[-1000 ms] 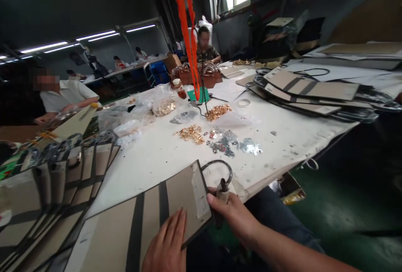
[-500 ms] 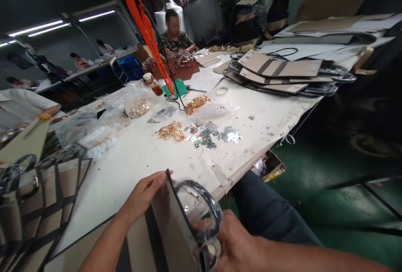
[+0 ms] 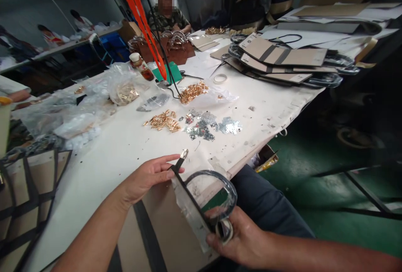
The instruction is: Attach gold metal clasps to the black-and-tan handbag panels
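There it was, the beige panel (image 3: 165,213) with its dark stripes, tilted at the near side of the bench (image 3: 125,155), and both hands were on it, well apart! The left hand (image 3: 149,178) pinched its far corner, thumb on the edge, a dark tab (image 3: 179,163) with a shiny metal fitting (image 3: 184,153) poking up right by the fingers. Down at the near corner, the right hand (image 3: 243,234) was wrapped around a pale, round-ended tool (image 3: 228,231), thumb pressed to the panel. And between them, off that same edge, curved the black handle (image 3: 231,192) in its clear plastic! Just beyond lay a heap of gold-coloured pieces (image 3: 165,121), with silvery plates (image 3: 202,127) scattered beside it. Striped panels (image 3: 31,192) crowded the left, more were stacked (image 3: 282,56) far right, and across the bench sat a co-worker (image 3: 169,19) in a patterned shirt.
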Action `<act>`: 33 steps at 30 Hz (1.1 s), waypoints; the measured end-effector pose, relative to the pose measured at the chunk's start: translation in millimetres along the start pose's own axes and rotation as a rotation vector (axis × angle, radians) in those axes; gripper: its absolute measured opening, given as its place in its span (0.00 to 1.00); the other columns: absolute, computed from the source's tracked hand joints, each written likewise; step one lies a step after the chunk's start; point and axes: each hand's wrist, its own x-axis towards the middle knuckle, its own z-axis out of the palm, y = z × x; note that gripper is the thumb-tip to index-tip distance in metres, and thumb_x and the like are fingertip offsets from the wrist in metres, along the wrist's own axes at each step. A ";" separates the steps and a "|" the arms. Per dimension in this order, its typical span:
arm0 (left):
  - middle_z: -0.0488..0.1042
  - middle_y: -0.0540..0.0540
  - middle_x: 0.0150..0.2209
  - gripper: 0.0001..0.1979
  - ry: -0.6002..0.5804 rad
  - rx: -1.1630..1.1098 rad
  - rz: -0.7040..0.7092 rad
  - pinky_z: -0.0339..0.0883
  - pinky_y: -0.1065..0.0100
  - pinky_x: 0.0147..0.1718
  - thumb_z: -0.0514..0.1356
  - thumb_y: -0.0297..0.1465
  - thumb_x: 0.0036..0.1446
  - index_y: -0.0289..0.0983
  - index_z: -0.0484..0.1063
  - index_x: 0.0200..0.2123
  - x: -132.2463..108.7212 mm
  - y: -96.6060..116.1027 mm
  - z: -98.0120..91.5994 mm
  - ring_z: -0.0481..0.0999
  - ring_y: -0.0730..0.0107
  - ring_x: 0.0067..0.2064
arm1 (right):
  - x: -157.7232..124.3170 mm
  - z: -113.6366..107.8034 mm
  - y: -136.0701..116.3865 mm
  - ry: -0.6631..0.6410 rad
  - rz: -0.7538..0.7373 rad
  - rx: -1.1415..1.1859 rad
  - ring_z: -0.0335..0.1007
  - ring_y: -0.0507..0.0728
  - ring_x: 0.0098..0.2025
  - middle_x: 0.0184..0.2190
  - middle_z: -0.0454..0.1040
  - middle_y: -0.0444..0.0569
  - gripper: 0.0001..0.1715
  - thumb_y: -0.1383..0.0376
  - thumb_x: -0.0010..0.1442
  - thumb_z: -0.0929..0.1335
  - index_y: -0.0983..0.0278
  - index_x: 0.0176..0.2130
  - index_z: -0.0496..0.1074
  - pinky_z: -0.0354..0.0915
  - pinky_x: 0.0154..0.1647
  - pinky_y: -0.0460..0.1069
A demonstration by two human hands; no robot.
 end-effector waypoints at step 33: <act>0.71 0.41 0.68 0.23 0.830 0.904 0.643 0.70 0.47 0.66 0.58 0.34 0.72 0.40 0.68 0.68 -43.2 -125.5 121.4 0.70 0.53 0.69 | 21.4 -13.3 -84.6 -0.200 -0.365 -1.013 0.73 0.62 0.53 0.55 0.73 0.56 0.33 0.73 0.56 0.68 0.62 0.61 0.73 0.69 0.55 0.53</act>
